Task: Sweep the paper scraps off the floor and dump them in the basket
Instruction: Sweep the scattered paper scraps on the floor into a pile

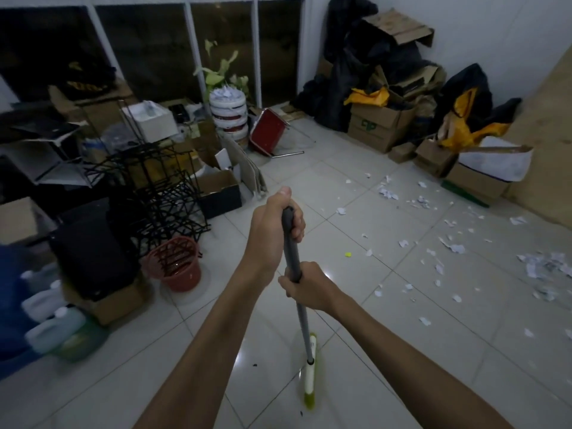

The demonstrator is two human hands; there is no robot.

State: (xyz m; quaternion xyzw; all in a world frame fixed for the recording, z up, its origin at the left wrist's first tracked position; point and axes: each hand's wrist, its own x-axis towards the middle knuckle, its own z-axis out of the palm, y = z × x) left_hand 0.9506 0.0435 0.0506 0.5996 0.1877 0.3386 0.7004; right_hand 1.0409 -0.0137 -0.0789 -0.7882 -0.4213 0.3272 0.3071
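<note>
Tiled floor (340,168) is carrying paper scraps (388,193), too many to count.
Your left hand (272,224) and right hand (306,287) are gripping one broom (292,243) near one basket (178,267).

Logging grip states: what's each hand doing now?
Left hand: closed around the top of the broom handle.
Right hand: closed around the broom handle lower down.

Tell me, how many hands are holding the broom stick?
2. The left hand holds the top end of the gray broom handle. The right hand holds it lower down, above the green broom head. Neither hand is hidden.
</note>
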